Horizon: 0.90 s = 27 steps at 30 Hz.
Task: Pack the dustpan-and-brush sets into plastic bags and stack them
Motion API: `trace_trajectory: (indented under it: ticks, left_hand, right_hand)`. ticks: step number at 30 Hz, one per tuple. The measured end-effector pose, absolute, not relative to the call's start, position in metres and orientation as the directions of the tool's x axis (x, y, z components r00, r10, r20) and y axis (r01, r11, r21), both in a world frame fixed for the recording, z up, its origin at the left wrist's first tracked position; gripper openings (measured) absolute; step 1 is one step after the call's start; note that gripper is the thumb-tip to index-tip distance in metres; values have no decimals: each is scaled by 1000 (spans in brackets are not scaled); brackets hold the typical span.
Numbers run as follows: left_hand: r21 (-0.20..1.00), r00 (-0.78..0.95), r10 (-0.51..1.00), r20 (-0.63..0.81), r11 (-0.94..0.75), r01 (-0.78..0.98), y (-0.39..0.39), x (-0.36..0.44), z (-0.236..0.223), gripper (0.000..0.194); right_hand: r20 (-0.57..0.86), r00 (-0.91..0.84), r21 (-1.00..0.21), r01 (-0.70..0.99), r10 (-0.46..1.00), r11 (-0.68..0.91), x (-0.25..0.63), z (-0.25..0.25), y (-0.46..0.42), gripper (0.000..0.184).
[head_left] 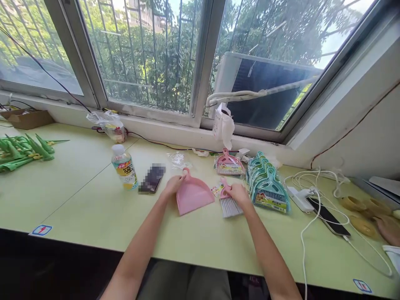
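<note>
A pink dustpan (194, 196) lies on the pale green table in front of me, its handle toward the window. My left hand (175, 184) is closed around the dustpan near the base of its handle. To the right, a small pink brush (230, 205) with whitish bristles points toward me. My right hand (238, 194) grips the brush by its handle. A small printed card (215, 191) lies between the dustpan and the brush, partly hidden. Dustpan and brush are apart from each other.
Wrapped teal dustpan sets (270, 193) stand in a row at right, with pink wrapped sets (230, 163) behind. A bottle (125, 168) and a phone (152, 179) are at left. White cables (317, 225), a power strip (301, 199) and another phone (329, 218) lie far right.
</note>
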<state>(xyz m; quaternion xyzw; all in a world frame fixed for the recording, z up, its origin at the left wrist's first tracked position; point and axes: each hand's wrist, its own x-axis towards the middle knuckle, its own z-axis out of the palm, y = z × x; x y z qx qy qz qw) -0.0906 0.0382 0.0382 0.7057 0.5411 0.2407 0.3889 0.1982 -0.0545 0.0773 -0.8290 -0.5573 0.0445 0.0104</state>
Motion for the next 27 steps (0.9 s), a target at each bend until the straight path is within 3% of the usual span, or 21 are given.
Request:
trace_trajectory:
  ticks: [4,6,9,14,21,27]
  left_hand:
    - [534,190,975,115,-222,816,32,-93,40,51]
    - [463,161,973,166,-221,858,29,-91,41,53]
    - [443,93,970,227,-188,876,28,-90,42,52]
    - [453,17,970,242,-129,882,29,-88,41,45]
    - [492,-57,962,268,-86,866,30,-91,42,46]
    - [523,-104,960,262,-51,851,32,-93,43,43]
  right_hand:
    - [-46,417,-48,907,908,-419,197,63,-39,38]
    - [2,409,-44,912,913,-408,197,60,-39,40]
    - [160,426,-71,905,891,-420,196,55,-45,36]
    - [333,520,-244,853,786,-461,200,47,-61,34]
    - [275,628,-377,767,728,-519,216,50,-68,37]
    - [253,609,-331,785,752,-524,210,48,-66,35]
